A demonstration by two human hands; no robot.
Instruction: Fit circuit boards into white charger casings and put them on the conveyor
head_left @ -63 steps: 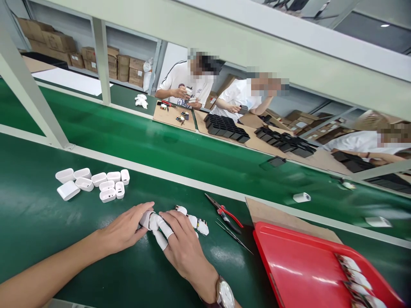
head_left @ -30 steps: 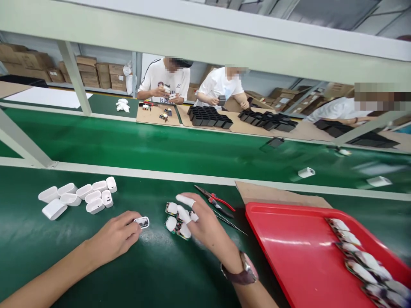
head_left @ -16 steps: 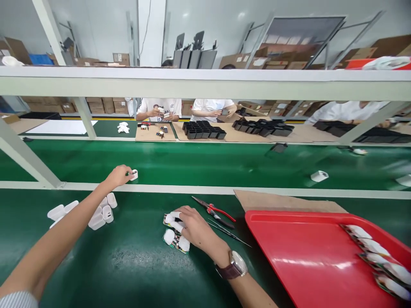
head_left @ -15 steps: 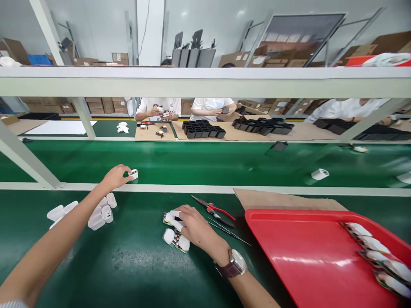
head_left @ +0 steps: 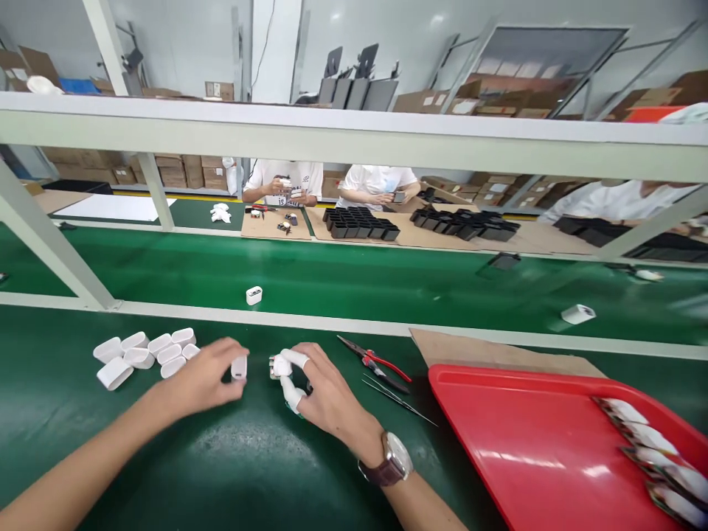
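My left hand pinches a small white plastic shell just above the green bench. My right hand, with white finger cots and a wristwatch, grips a small white plug insert close to that shell, with a gap between the two parts. More inserts lie hidden under my right palm. A group of several empty white shells sits to the left of my left hand. One white assembled piece lies alone on the green conveyor belt beyond the rail.
Red-handled pliers and tweezers lie right of my right hand. A red tray holding circuit boards fills the right. Other white pieces ride the belt. People across the line handle black trays.
My left hand came back from the belt, leaving the white piece there, and now holds another shell. My right hand lifted one insert from the pile toward it.
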